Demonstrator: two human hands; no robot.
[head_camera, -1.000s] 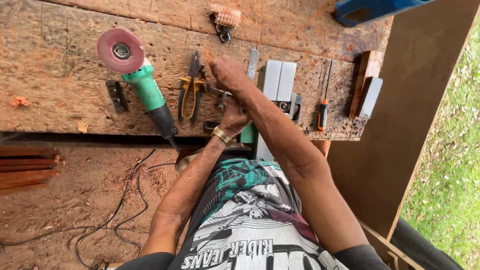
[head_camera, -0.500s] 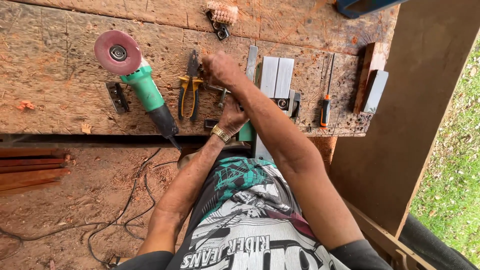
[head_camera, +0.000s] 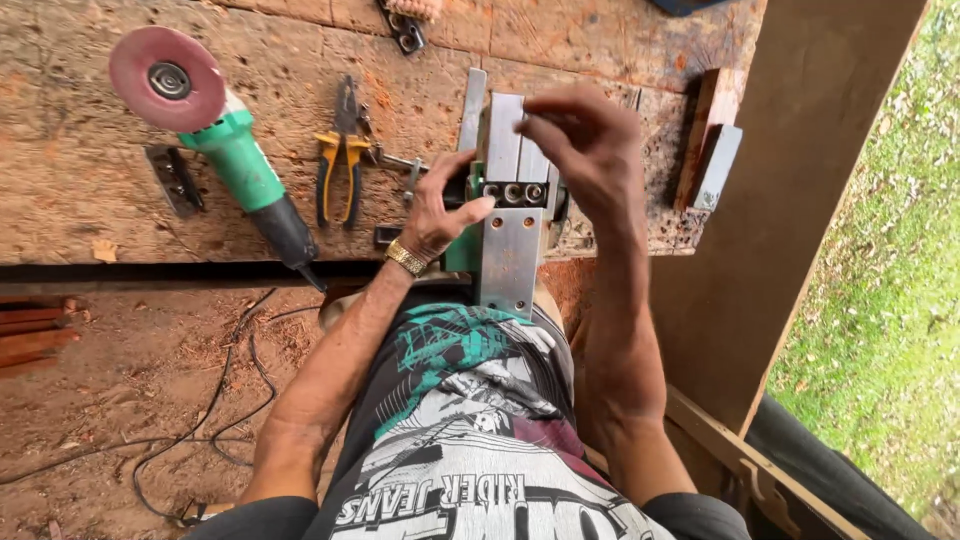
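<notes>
An electric planer with a green body lies upside down at the bench's near edge, its metal sole plates facing up. My left hand, with a gold bracelet at the wrist, grips the planer's left side, thumb resting by the row of bolts on the cutter drum. My right hand hovers over the far sole plate with its fingertips pinched together. Whether something small sits between them is not visible.
On the wooden bench lie a green angle grinder with a red disc, yellow-handled pliers, a flat metal piece and a wood block. A wooden post stands right, and a cable trails on the dirt.
My right hand has come back from the tools left of the planer and now sits over its sole plate. My left hand has shifted up to the planer's side. The view has closed in.
</notes>
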